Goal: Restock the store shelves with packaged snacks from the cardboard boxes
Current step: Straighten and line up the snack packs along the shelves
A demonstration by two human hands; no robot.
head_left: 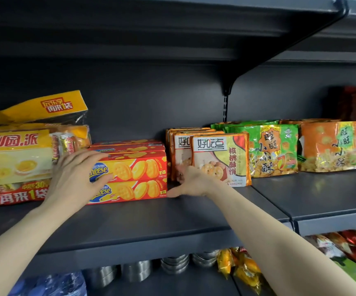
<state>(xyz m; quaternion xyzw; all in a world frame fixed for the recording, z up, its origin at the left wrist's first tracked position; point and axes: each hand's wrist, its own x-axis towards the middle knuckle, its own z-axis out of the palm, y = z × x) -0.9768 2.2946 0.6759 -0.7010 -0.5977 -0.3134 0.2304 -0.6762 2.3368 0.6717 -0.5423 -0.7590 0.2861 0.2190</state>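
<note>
Red and yellow cheese-cracker boxes [138, 169] stand stacked in rows on the dark grey shelf [151, 223]. My left hand [77, 178] lies over the left end of the top front box, fingers on its top edge and thumb across its front. My right hand [191, 181] is at the stack's right end, in the gap beside the walnut-cookie packs [219, 159]; its fingers reach back into the gap and are partly hidden, the thumb points left along the shelf. No cardboard box is in view.
Large yellow pie bags [19, 150] are piled at the left. Green snack bags [268, 150] and orange snack bags [332, 146] stand to the right. A shelf bracket [228, 90] hangs above. Metal tins [172, 263] and bright packets [347, 251] fill the shelf below.
</note>
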